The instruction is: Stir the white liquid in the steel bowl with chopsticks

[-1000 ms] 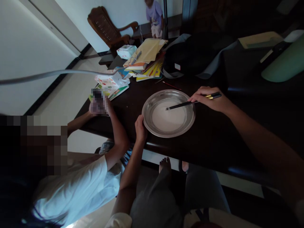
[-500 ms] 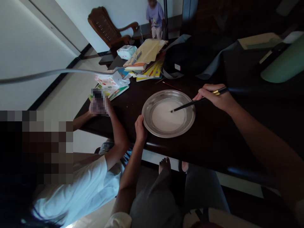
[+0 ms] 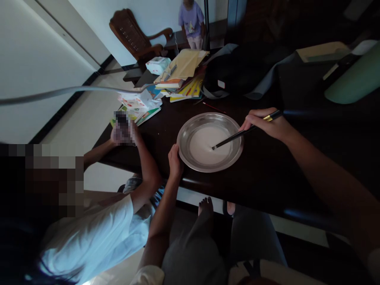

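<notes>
Brush (image 3: 233,137) shifted nearer wearer, between right fingers (image 3: 251,119), bowl (image 3: 185,143) edge in left fingers (image 3: 173,152)

Brush tip (image 3: 213,148) unclear; green cylinder (image 3: 356,77) cropped right.

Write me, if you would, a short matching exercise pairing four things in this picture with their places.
Things:
1. left hand
2. right hand
3. pale liquid
4. wooden armchair

Places:
A. inside the metal basin
B. near the white wall
C. around the black utensil
D. on the left rim of the metal basin

Right pairs: 1-D, 2-C, 3-A, 4-B
</notes>
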The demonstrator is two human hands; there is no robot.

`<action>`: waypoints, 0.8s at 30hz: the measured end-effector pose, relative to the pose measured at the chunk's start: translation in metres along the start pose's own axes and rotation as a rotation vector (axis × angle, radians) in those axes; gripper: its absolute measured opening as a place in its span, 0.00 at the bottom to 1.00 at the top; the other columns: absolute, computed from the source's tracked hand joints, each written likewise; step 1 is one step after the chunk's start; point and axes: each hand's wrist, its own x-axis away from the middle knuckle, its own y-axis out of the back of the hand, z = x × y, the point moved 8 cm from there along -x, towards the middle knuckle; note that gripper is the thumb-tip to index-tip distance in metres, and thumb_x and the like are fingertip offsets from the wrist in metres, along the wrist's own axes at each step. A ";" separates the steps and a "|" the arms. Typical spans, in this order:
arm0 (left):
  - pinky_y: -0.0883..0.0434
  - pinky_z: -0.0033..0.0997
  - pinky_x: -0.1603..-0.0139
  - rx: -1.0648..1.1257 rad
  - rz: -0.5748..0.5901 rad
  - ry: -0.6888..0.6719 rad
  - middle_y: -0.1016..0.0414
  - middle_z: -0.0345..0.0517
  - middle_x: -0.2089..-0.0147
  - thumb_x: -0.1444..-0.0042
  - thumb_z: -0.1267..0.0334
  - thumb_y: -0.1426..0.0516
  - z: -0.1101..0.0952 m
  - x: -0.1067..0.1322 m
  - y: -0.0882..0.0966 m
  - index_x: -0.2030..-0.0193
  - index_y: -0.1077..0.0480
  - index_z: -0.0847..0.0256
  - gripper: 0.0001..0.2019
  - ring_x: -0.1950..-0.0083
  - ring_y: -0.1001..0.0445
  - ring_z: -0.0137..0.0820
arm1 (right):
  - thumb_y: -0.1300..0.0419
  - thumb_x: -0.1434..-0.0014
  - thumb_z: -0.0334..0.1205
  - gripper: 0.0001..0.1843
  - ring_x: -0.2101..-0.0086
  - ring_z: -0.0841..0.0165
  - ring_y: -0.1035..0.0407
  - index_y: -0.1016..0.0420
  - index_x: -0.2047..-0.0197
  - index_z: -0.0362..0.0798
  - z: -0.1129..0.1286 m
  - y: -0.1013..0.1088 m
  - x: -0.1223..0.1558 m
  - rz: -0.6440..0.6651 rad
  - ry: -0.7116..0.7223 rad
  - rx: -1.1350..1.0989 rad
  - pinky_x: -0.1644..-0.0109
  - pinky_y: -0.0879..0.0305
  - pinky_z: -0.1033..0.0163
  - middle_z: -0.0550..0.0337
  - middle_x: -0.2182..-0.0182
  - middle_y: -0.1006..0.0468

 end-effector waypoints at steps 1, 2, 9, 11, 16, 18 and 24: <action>0.34 0.24 0.59 0.003 -0.008 0.005 0.39 0.39 0.74 0.34 0.69 0.48 0.000 0.000 0.000 0.79 0.38 0.59 0.19 0.66 0.39 0.30 | 0.38 0.34 0.48 0.18 0.63 0.63 0.20 0.20 0.74 0.51 0.000 -0.006 0.000 0.044 0.007 -0.002 0.52 0.28 0.55 0.56 0.69 0.13; 0.34 0.24 0.59 0.003 -0.013 0.007 0.39 0.39 0.74 0.35 0.68 0.47 0.001 0.000 0.001 0.79 0.38 0.59 0.19 0.66 0.39 0.29 | 0.38 0.35 0.48 0.17 0.61 0.62 0.20 0.18 0.73 0.52 0.000 -0.010 0.001 0.074 0.021 0.022 0.52 0.28 0.55 0.56 0.67 0.13; 0.32 0.26 0.59 0.020 -0.017 -0.009 0.35 0.40 0.74 0.36 0.68 0.46 0.006 -0.003 0.003 0.78 0.36 0.58 0.17 0.64 0.35 0.31 | 0.39 0.33 0.46 0.17 0.62 0.62 0.21 0.18 0.73 0.52 0.001 0.009 -0.001 -0.079 0.047 0.112 0.50 0.30 0.55 0.56 0.67 0.14; 0.32 0.27 0.59 0.031 -0.016 -0.016 0.34 0.40 0.74 0.36 0.68 0.45 0.007 -0.005 0.004 0.78 0.35 0.58 0.17 0.64 0.34 0.32 | 0.39 0.33 0.48 0.20 0.65 0.62 0.21 0.19 0.75 0.53 0.002 0.007 -0.001 -0.050 0.028 0.034 0.52 0.29 0.55 0.57 0.71 0.15; 0.32 0.27 0.60 0.068 -0.020 -0.001 0.33 0.40 0.74 0.37 0.67 0.44 0.012 -0.007 0.005 0.78 0.35 0.58 0.16 0.64 0.33 0.32 | 0.35 0.38 0.51 0.13 0.61 0.60 0.21 0.16 0.72 0.59 0.006 -0.017 -0.001 0.104 0.052 0.108 0.51 0.27 0.51 0.61 0.66 0.12; 0.32 0.27 0.60 0.079 -0.023 -0.001 0.32 0.40 0.74 0.37 0.67 0.44 0.012 -0.008 0.005 0.78 0.35 0.58 0.16 0.64 0.33 0.32 | 0.34 0.38 0.52 0.11 0.60 0.59 0.21 0.16 0.71 0.61 0.006 -0.013 -0.002 0.049 0.057 0.170 0.50 0.27 0.49 0.62 0.65 0.12; 0.32 0.27 0.60 0.080 -0.006 -0.027 0.32 0.40 0.74 0.37 0.65 0.44 0.012 -0.009 0.006 0.77 0.35 0.58 0.15 0.64 0.33 0.32 | 0.39 0.36 0.61 0.24 0.65 0.59 0.20 0.20 0.77 0.58 0.004 0.000 -0.002 -0.031 0.002 0.086 0.51 0.27 0.50 0.59 0.72 0.15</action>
